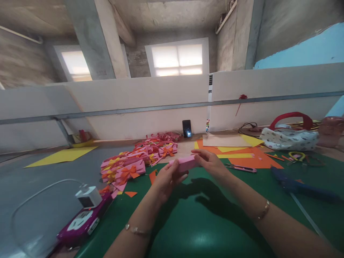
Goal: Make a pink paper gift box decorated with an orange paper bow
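A small pink paper box is held between both hands above a green mat. My left hand grips its near left end. My right hand pinches its right end from the far side. To the left lies a pile of finished pink boxes with orange and yellow bows. Orange and yellow paper sheets lie just beyond my right hand.
A pink utility knife, a blue glue gun, yellow-handled scissors and a patterned bag with red handles lie right. A purple power strip with a white charger sits front left. A phone leans on the partition.
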Action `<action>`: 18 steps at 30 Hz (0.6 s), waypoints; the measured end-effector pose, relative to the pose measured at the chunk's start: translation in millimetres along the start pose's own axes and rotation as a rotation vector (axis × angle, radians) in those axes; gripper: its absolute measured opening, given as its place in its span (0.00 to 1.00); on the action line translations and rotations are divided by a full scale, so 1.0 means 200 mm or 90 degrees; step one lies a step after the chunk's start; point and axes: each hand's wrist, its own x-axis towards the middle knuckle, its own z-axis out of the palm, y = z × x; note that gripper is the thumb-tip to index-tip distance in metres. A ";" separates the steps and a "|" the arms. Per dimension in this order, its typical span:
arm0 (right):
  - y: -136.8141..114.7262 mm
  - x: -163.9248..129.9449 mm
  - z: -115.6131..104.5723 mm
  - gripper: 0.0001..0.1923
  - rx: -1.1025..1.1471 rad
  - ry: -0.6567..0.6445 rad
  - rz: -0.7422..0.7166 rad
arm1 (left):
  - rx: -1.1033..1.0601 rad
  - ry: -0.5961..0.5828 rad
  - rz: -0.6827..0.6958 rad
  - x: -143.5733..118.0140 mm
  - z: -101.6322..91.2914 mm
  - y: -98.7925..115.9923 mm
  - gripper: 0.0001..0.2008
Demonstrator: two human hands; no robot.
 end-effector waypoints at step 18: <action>-0.02 0.01 0.00 0.11 0.172 0.019 0.108 | 0.048 -0.031 0.064 0.00 0.00 -0.01 0.14</action>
